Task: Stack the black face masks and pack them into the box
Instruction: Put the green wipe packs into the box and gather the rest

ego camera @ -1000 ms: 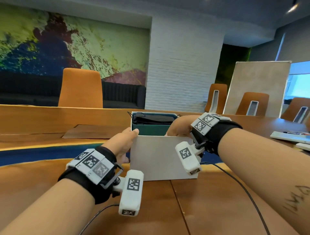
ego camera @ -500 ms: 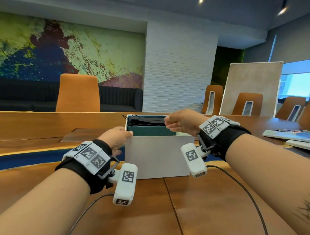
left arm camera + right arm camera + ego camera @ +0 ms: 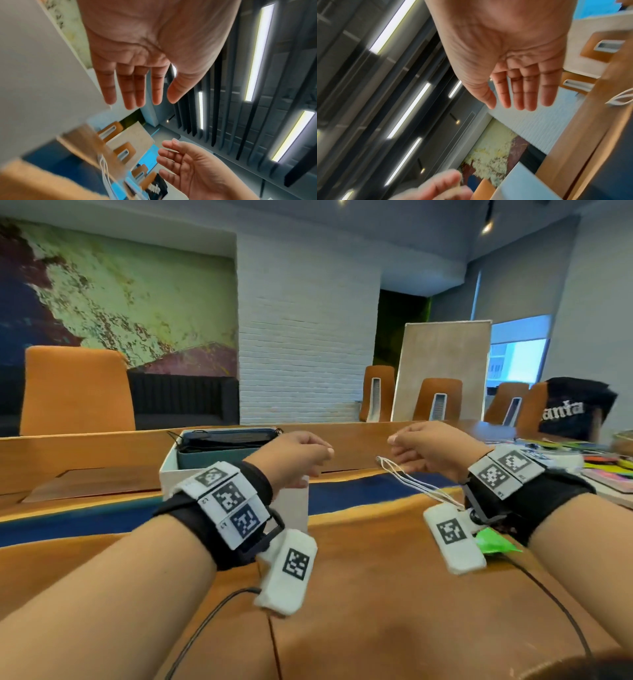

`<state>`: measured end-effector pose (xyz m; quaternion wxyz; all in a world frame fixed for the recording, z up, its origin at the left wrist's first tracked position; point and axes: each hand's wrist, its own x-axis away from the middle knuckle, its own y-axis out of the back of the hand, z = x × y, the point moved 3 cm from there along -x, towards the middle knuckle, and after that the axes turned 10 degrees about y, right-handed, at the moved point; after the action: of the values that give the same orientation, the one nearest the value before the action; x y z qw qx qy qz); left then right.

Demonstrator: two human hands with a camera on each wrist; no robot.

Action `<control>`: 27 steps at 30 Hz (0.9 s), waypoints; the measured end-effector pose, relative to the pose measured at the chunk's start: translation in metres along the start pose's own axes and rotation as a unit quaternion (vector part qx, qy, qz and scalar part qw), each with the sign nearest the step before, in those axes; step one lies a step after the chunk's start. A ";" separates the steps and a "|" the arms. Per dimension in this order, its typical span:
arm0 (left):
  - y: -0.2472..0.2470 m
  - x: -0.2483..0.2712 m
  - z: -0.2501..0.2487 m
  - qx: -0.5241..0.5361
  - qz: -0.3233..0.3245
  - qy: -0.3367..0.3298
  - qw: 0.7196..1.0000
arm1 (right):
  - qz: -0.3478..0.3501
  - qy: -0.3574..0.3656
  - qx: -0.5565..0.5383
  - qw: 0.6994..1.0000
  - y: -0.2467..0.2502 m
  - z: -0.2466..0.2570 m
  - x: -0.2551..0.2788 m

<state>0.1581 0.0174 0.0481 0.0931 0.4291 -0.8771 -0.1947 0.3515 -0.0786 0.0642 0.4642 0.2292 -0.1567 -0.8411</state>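
The white box (image 3: 291, 505) with a teal inner wall stands on the wooden table, left of centre in the head view. A stack of black face masks (image 3: 226, 440) lies inside it, with ear loops hanging over the rim. My left hand (image 3: 320, 455) hovers just right of the box's top, apart from it. Further right, my right hand (image 3: 399, 445) hangs in the air. In the wrist views the left hand (image 3: 137, 97) and the right hand (image 3: 518, 102) show bare palms and relaxed, nearly straight fingers that hold nothing. The box's white side (image 3: 34, 67) fills the left of the left wrist view.
A loop of white cord (image 3: 411, 484) lies on the table under my right hand. A green scrap (image 3: 493, 542) sits by my right wrist. Coloured sheets and pens (image 3: 603, 467) crowd the right edge. Orange chairs (image 3: 75, 392) line the far side.
Both hands have let go of the box and moved up and to the right of it. The view has swung right, so the box now sits further left.
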 end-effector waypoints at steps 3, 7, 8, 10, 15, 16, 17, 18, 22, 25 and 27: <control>-0.049 -0.013 -0.003 -0.005 0.089 0.071 0.993 | -0.015 -0.106 0.003 0.994 0.039 -0.031 0.007; -0.101 -0.039 -0.013 0.093 0.161 0.154 0.971 | -0.055 -0.194 0.035 0.979 0.084 -0.070 0.011; -0.114 -0.047 -0.016 0.112 0.173 0.170 0.964 | -0.069 -0.208 0.042 0.975 0.092 -0.082 0.011; -0.141 -0.059 -0.020 0.132 0.193 0.199 0.952 | -0.077 -0.241 0.043 0.967 0.105 -0.108 0.011; -0.204 -0.083 -0.014 0.114 0.225 0.252 0.934 | -0.044 -0.316 0.064 0.946 0.113 -0.160 0.008; -0.213 -0.088 -0.010 0.108 0.227 0.264 0.931 | -0.029 -0.315 0.067 0.946 0.110 -0.163 0.008; -0.220 -0.093 -0.006 0.103 0.222 0.271 0.931 | -0.013 -0.320 0.065 0.945 0.107 -0.167 0.008; -0.227 -0.097 -0.003 0.100 0.214 0.274 0.932 | -0.004 -0.323 0.063 0.944 0.106 -0.173 0.007; -0.244 -0.107 0.002 0.110 0.199 0.269 0.936 | 0.005 -0.327 0.051 0.944 0.103 -0.183 0.001; -0.251 -0.106 -0.002 0.106 0.201 0.261 0.938 | 0.010 -0.322 0.059 0.945 0.101 -0.186 0.000; -0.255 -0.108 -0.004 0.092 0.206 0.250 0.942 | 0.009 -0.328 0.054 0.943 0.099 -0.187 0.001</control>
<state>0.4085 -0.0407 -0.0554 0.3079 0.2810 -0.9087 0.0235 0.5208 -0.1402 -0.0470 0.3814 -0.0363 -0.3472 -0.8560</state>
